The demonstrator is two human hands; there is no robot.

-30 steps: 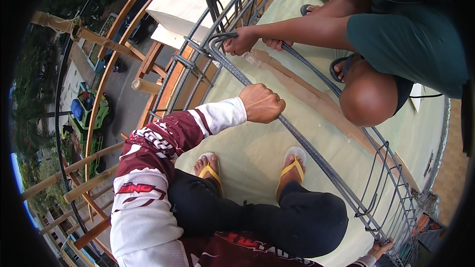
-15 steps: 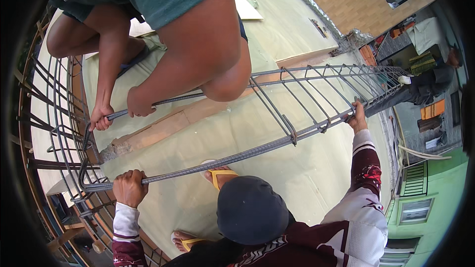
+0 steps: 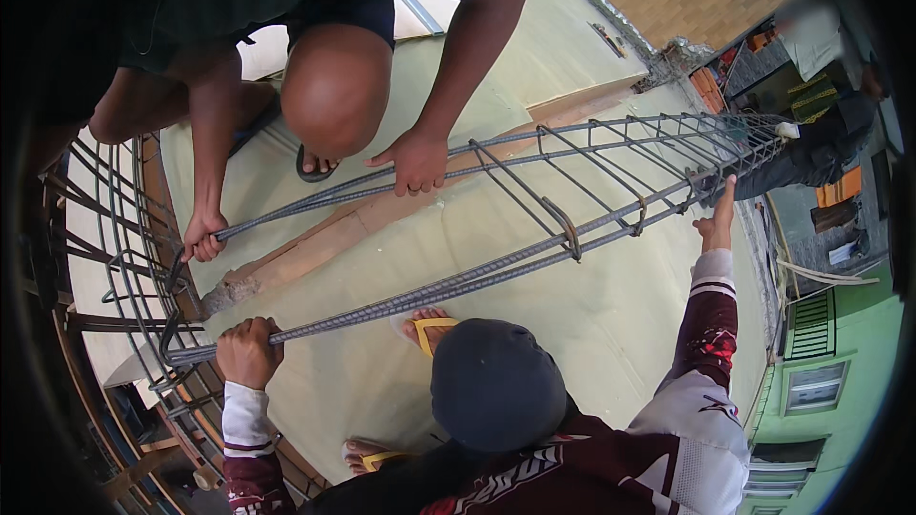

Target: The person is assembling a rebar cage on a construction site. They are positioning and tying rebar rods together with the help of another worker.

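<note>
A long cage of ribbed steel rebar [image 3: 611,215] with square stirrups stretches from the left toward the far right. My left hand [image 3: 248,353] is closed around the near rebars [image 3: 410,301] beside their bent ends. My right hand [image 3: 718,219], fingers stretched out and thumb apart, is at the near side of the cage; the fingertips reach its lower bars, and whether they touch is unclear. Across from me a co-worker in a dark green shirt grips the far bars with one hand [image 3: 202,236]. Their other hand [image 3: 417,162] rests on those bars, further right.
Pale sheeting [image 3: 592,324] lies underfoot, crossed by a brownish strip [image 3: 315,246]. More bent rebar [image 3: 119,257] stands at the left edge. Another person [image 3: 830,153] is near the cage's far end. A green building [image 3: 840,343] shows at right.
My right hand has loosened from the bar and moved further along, fingers now extended. The co-worker's knee has shifted left and one hand moved right along the far bars. The near bars have spread apart.
</note>
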